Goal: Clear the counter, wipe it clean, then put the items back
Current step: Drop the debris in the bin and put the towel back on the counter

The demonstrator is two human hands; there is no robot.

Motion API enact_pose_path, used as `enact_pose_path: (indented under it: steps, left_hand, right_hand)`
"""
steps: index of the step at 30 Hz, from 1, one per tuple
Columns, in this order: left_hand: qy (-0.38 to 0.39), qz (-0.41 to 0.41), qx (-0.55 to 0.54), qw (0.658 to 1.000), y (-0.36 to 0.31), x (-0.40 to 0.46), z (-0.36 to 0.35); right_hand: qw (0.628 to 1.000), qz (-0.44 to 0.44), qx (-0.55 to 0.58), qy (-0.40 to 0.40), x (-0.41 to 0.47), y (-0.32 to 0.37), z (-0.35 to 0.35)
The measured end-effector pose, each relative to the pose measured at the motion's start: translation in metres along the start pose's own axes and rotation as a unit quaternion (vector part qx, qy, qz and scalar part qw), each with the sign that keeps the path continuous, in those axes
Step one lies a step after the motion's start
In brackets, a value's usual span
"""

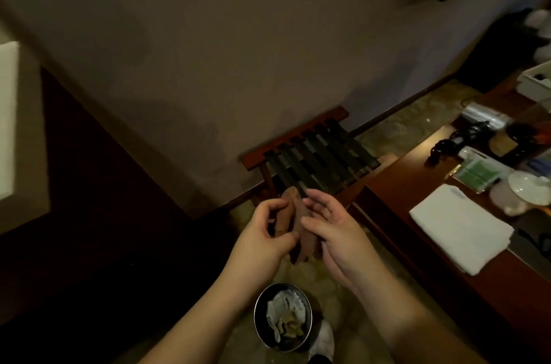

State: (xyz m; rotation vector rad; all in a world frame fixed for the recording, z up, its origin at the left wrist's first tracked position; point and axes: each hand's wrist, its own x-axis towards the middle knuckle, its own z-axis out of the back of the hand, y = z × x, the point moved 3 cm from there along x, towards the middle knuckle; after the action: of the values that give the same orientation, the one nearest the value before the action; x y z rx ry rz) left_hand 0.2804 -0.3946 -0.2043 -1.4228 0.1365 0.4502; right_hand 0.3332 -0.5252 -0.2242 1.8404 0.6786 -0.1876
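We hold a brownish, crumpled piece of material (298, 229) between our two hands, above a round metal bin (282, 317) that stands on the floor; what the material is we cannot tell in the dim light. Our left hand (268, 234), above and just left of the bin, has its fingers curled and its thumb brought toward them, pinching the left edge of the brown piece. Our right hand (334, 232), above and just right of the bin, is turned palm inward with fingers loosely bent, the brown piece lying against its fingers and palm; whether it truly grips the piece or merely supports it we cannot tell. The bin itself contains crumpled white paper and some darker scraps. Behind the bin, against the wall, stands a wooden folding rack (310, 155) with dark straps. To the right of the bin runs the reddish-brown wooden counter (396, 184), well apart from both hands. On the counter, nearest the bin, lies a folded white towel (459, 228). Farther right of the bin, beyond the towel, we see a green-and-white packet (477, 174), a white dish (527, 187), a coiled black cable (447, 146) and a silvery cylindrical object (483, 117), all blurred.
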Motion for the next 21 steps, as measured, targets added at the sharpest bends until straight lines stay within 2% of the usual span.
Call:
enact_pose_path:
  steps: [5, 8, 13, 21]
  left_hand:
    - [-0.067, 0.105, -0.108, 0.986, 0.04, 0.074, -0.031]
    - [-0.087, 0.151, -0.128, 0.976, 0.068, 0.112, -0.048]
    - [-0.118, 0.206, -0.143, 0.961, 0.111, 0.173, -0.058]
    - [-0.1, 0.263, -0.075, 0.957, 0.191, 0.275, -0.06]
  right_hand:
    - [0.995, -0.091, 0.028, -0.019, 0.064, -0.032, 0.048]
    - [0.984, -0.169, 0.057, -0.013, 0.095, -0.061, 0.072]
    - [0.962, -0.259, -0.077, -0.026, 0.148, -0.113, 0.123]
    - [0.931, -0.296, -0.208, -0.046, 0.208, -0.172, 0.193]
